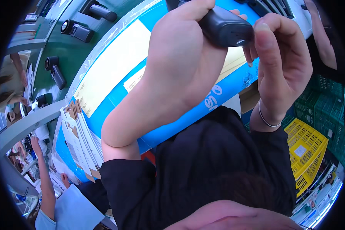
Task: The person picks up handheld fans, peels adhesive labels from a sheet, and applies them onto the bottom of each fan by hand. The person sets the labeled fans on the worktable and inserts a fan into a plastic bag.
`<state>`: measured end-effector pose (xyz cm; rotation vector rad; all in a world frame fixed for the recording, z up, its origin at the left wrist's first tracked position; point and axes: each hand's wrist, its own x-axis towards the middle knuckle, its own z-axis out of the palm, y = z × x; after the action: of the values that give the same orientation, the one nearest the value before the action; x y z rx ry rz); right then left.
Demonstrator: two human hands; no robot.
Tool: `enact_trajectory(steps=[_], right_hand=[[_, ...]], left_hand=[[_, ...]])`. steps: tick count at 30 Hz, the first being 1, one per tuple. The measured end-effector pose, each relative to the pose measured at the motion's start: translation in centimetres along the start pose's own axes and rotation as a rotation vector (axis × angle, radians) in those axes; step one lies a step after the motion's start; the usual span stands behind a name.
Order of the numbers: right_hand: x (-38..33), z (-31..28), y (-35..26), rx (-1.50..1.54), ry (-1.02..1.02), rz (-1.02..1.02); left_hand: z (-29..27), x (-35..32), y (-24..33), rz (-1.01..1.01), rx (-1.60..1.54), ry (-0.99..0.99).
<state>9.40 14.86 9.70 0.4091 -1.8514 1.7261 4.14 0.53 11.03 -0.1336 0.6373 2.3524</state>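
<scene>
My left hand (180,53) is wrapped round a dark grey handheld fan (224,27) near the top edge. The rounded, glossy end of its handle points to the right, and my palm and fingers hide part of it. Close beside that end is my right hand (285,57), with thumb and forefinger brought together and the other fingers curled. Whatever may be between those fingertips is too small or too hidden to make out. Below both hands lies the blue work surface (165,132) with cream printed sheets (115,57).
Flat white-and-brown cartons (78,138) stand stacked at the left. Several dark fans, one a folding fan (78,31), lie on the green belt (42,82) beyond a grey rail (30,120). A yellow crate (306,153) and green crates (322,99) are at right. Other people work on both sides.
</scene>
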Motion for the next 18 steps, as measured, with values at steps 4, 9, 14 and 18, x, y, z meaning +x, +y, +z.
enact_trajectory(steps=[4,9,14,18], right_hand=[[-0.4,-0.19,-0.28,-0.011,0.004,-0.021],[-0.52,-0.03,-0.22,-0.038,-0.007,-0.024],[-0.52,0.01,-0.22,-0.053,-0.005,-0.016],[-0.5,0.03,-0.24,-0.071,-0.002,-0.012]], left_hand=[[0.19,-0.54,-0.68,0.005,-0.02,-0.019],[-0.18,-0.93,-0.89,0.029,-0.027,-0.023],[-0.45,-0.98,-0.94,0.044,-0.034,-0.028],[-0.64,-0.87,-1.02,0.046,-0.044,-0.031]])
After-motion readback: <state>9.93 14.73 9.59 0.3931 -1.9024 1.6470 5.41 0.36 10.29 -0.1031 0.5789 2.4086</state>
